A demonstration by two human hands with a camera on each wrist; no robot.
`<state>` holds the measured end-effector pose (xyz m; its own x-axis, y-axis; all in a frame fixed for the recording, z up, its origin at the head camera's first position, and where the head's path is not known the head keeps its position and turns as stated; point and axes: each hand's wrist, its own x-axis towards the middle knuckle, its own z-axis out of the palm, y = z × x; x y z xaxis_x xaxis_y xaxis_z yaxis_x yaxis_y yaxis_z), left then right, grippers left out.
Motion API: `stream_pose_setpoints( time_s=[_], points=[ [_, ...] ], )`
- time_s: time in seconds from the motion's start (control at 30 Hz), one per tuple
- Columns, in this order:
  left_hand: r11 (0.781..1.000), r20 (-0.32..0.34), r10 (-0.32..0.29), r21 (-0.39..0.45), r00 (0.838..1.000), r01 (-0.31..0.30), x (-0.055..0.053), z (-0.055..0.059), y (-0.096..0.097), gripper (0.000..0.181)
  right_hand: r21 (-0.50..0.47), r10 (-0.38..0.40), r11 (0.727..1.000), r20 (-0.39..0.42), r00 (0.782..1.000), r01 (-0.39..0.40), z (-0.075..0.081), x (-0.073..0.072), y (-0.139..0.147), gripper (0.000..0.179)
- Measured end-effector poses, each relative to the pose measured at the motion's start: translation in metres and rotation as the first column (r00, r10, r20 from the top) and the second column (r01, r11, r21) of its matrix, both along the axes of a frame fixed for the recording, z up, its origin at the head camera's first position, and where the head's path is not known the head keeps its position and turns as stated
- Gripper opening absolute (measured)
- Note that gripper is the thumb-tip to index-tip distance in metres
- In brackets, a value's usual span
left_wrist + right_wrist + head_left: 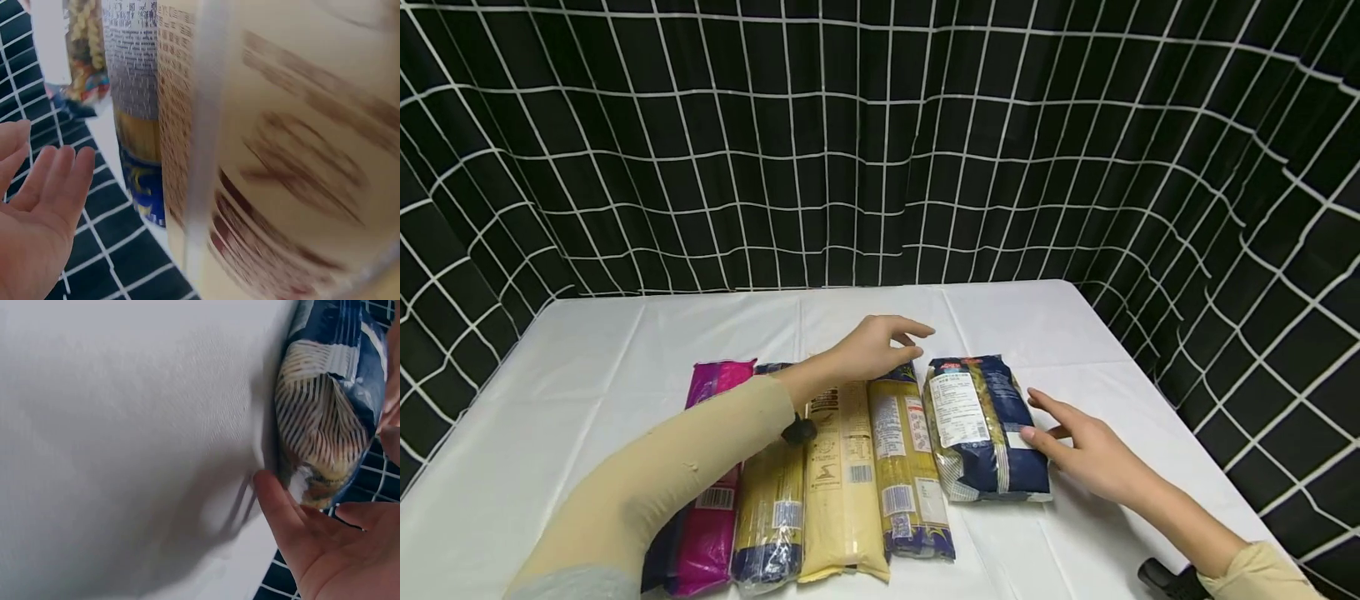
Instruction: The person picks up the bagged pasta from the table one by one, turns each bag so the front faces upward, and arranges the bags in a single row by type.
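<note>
A navy bag of spiral pasta [981, 429] with a white label lies at the right end of a row of packets. My right hand [1093, 454] is at its right side, thumb and fingers spread and relaxed; in the right wrist view a fingertip reaches the table by the bag's end [322, 400]. My left hand [872, 346] hovers over the top of the spaghetti packet [898, 467], its fingers extended toward the pasta bag and holding nothing. Left of that spaghetti lies a cream-coloured noodle packet [842, 500], seen close up in the left wrist view.
Further left lie another spaghetti packet [771, 508] and a magenta packet [711, 525], partly hidden under my left forearm. Everything rests on a white-covered table [610, 350]. Black curtains with a white grid [850, 150] surround its back and sides.
</note>
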<state>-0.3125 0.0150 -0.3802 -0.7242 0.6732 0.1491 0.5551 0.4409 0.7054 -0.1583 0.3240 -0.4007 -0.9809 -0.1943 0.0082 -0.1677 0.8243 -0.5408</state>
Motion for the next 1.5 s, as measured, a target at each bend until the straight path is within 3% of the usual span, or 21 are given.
stream_pose_setpoints(
  time_s=[0.23,0.4,0.73,0.83,0.97,1.23,1.37,1.5],
  points=[
    [0.997,0.022,-0.048,-0.062,0.999,0.049,-0.003,-0.006,0.027,0.040,-0.117,-0.037,0.992,0.123,0.992,0.051,-0.006,0.003,-0.007,0.077],
    [0.995,0.082,-0.044,-0.090,0.996,0.051,-0.004,-0.009,0.037,0.039,-0.148,-0.059,0.985,0.187,0.981,0.088,-0.008,0.003,-0.012,0.080],
    [0.998,0.156,0.012,-0.068,0.988,-0.001,-0.002,-0.011,0.043,0.029,-0.277,-0.110,0.950,0.134,0.985,0.143,-0.008,0.001,-0.014,0.076],
    [0.999,0.172,0.026,-0.032,0.985,-0.021,-0.003,-0.012,0.045,0.027,-0.291,-0.126,0.945,0.092,0.988,0.148,-0.005,0.000,-0.016,0.075],
    [0.999,0.175,0.032,0.012,0.984,-0.034,-0.003,-0.013,0.048,0.026,-0.242,-0.146,0.960,-0.008,0.989,0.140,0.000,-0.001,-0.015,0.070],
    [0.988,0.166,0.077,0.120,0.983,-0.097,-0.003,-0.012,0.058,0.027,-0.145,-0.140,0.983,-0.197,0.970,0.113,0.017,-0.002,-0.012,0.064],
    [0.979,0.183,0.081,0.171,0.980,-0.113,-0.003,-0.009,0.063,0.029,-0.111,-0.094,0.992,-0.293,0.951,0.064,0.023,-0.004,-0.013,0.061],
    [0.978,0.210,0.101,0.156,0.973,-0.135,-0.004,-0.004,0.067,0.033,-0.062,-0.035,0.998,-0.397,0.917,0.011,0.026,-0.007,-0.017,0.058]
  ],
)
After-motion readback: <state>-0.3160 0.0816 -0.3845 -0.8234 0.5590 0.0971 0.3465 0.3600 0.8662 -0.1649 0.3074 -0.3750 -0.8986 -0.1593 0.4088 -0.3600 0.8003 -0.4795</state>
